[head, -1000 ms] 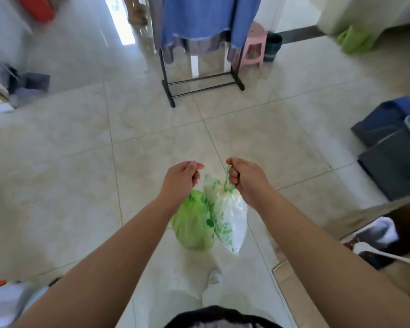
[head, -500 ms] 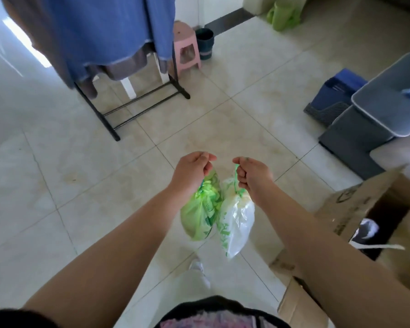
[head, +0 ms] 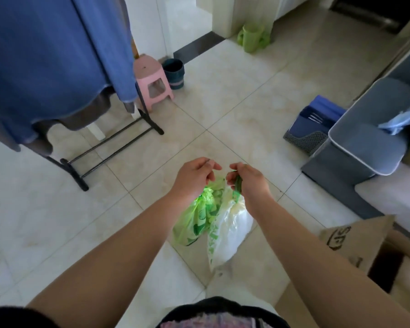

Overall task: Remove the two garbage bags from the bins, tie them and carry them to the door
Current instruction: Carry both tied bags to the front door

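Observation:
Two small tied garbage bags hang side by side above the tiled floor. The green bag (head: 194, 218) dangles from my left hand (head: 194, 176), which grips its top. The white bag with green print (head: 230, 230) hangs from my right hand (head: 249, 178), which holds its green drawstring. Both hands are close together in front of me, fingers curled around the bag necks. The bags touch each other.
A clothes rack (head: 81, 171) with blue garments (head: 52, 55) stands at the left. A pink stool (head: 152, 81) and dark bin (head: 174, 73) sit behind it. A grey sofa (head: 365, 143), blue basket (head: 317, 124) and cardboard box (head: 365, 252) are at the right. A green item (head: 252, 39) lies far ahead.
The view has swung to the right; the rack has slid left and the sofa and box have come closer. Both hands keep holding the bags, which hang slightly lower.

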